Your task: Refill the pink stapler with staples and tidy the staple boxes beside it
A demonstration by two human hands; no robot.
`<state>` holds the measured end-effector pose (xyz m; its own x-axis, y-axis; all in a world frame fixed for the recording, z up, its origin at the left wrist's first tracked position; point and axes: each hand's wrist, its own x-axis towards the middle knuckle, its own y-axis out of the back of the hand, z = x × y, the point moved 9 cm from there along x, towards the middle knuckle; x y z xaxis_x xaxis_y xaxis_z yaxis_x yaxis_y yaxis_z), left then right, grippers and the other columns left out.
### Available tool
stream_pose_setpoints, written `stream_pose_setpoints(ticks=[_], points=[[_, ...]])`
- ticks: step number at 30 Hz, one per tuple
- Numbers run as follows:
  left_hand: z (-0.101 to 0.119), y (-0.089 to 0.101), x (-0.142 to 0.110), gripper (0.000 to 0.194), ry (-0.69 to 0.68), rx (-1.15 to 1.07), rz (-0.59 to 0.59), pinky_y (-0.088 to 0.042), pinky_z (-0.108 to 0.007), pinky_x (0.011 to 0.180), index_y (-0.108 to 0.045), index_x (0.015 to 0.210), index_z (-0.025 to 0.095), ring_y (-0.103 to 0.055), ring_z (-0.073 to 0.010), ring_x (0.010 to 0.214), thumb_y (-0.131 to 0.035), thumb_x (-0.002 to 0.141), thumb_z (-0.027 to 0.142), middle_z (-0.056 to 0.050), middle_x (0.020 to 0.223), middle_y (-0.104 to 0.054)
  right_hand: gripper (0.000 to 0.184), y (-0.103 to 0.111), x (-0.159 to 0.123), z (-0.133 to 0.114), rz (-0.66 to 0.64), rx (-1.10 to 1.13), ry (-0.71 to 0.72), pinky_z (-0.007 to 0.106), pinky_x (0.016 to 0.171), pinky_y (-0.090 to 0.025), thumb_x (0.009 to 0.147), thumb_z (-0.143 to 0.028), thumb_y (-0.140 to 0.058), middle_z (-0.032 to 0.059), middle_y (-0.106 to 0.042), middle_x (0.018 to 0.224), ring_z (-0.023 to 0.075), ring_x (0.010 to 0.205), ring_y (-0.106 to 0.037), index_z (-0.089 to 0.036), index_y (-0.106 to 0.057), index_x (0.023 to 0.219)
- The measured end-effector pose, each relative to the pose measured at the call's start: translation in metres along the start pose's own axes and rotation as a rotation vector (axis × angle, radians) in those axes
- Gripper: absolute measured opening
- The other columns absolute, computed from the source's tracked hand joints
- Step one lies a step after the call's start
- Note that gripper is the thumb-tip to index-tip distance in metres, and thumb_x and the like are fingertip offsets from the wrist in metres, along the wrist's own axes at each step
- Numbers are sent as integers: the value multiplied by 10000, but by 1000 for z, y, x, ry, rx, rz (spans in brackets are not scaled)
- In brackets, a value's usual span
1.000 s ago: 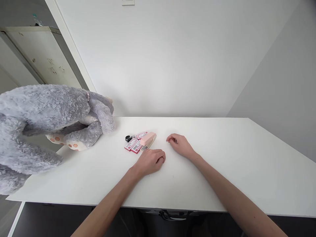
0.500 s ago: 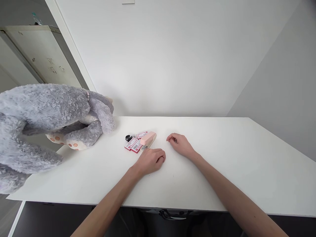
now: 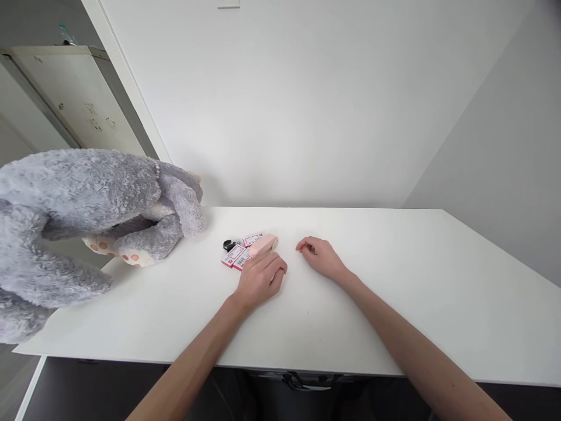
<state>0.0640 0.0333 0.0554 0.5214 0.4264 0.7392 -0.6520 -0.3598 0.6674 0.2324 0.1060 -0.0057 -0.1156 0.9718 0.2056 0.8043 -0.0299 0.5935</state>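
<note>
My left hand (image 3: 262, 279) is at the near side of a pale pink stapler (image 3: 263, 244), its fingers bent and its fingertips hidden from me. Whether it grips the stapler or only touches it, I cannot make out. Under and beside the stapler lie several small white and red cards or boxes (image 3: 235, 255) with printed labels, partly covered by my hand. A small black object (image 3: 228, 245) sits at their left end. To the right, apart from all of these, my right hand (image 3: 322, 256) rests on the table with loosely curled fingers and nothing visible in it.
A large grey plush toy (image 3: 87, 187) leans over the left end of the white table (image 3: 394, 280). Behind the table rises a white wall (image 3: 284, 105). A pale metal cabinet (image 3: 74, 96) stands at the far left. Dark cables (image 3: 302, 383) hang below the front edge.
My left hand has moved forward and slightly left, closer to the stapler, and now covers more of the cards. The stapler and my right hand show no clear movement.
</note>
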Motion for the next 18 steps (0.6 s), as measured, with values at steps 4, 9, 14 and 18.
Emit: stream_pose_setpoints(ticks=[4, 9, 14, 18], points=[[-2, 14, 4, 194, 31, 60, 127, -429, -337, 762, -594, 878, 220, -560, -199, 847, -514, 873, 44, -39, 886, -661, 241, 0, 0, 0, -5, 2, 0, 322, 713, -452, 893, -227, -467, 2, -720, 920, 175, 746, -578, -258, -705, 911], [-21, 26, 1, 215, 256, 236, 231, -420, -454, 912, -600, 1080, 203, -489, -307, 1104, -577, 886, 114, -159, 1220, -553, 233, 1, -2, 0, -11, 15, -14, 322, 706, -448, 891, -225, -470, -1, -718, 929, 174, 753, -576, -260, -700, 906], [-43, 24, -7, 351, 457, 300, 214, -399, -481, 919, -508, 1266, 170, -480, -339, 1138, -580, 931, 246, -198, 1296, -484, 234, 0, -2, 0, -14, 22, -9, 320, 694, -439, 890, -226, -469, -6, -716, 930, 174, 752, -575, -265, -698, 908], [-52, 14, -11, 413, 519, 302, 148, -382, -514, 972, -450, 1315, 158, -470, -362, 1190, -583, 954, 307, -194, 1286, -527, 232, 0, -1, 1, -15, 19, -3, 323, 691, -437, 888, -231, -473, -1, -721, 941, 177, 756, -577, -263, -701, 911]])
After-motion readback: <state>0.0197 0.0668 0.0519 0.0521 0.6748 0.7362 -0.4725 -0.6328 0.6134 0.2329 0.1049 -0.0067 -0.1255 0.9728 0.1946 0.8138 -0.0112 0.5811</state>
